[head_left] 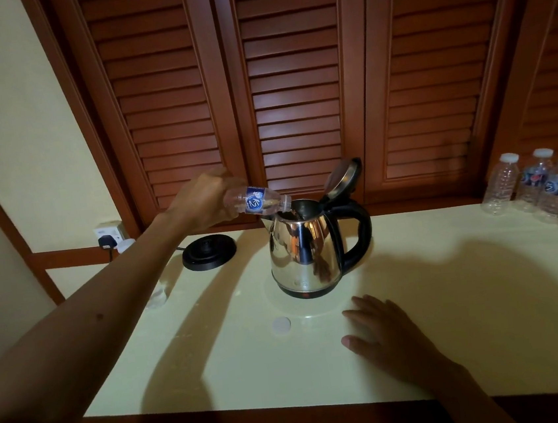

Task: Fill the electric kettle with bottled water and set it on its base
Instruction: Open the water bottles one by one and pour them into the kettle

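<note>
We hold the water bottle in our left hand, the grip wrapped round its base end, and we tip it nearly level so its neck sits at the rim of the kettle. The kettle stands on the bench with its lid swung up and back, handle away from the bottle. Our right hand lies flat on the bench in front of the kettle, fingers relaxed, grasping nothing

The main risk, as we judge it, is spilling. The bottle neck only just reaches the kettle's rim on the spout side, so a small drift of the left hand away from the kettle would send water down the steel wall and onto the bench. Nothing steadies the kettle, so a knock from the bottle could shift it. A soft bottle squeezed too hard could gush and splash

Water matters more here because the base sits to the bottle side of the kettle, just behind it, with a wall plug beyond; a wet kettle bottom set on that base would be unsafe. The bottle cap lies in front of the kettle, and spare bottles stand well off on the handle side
</note>
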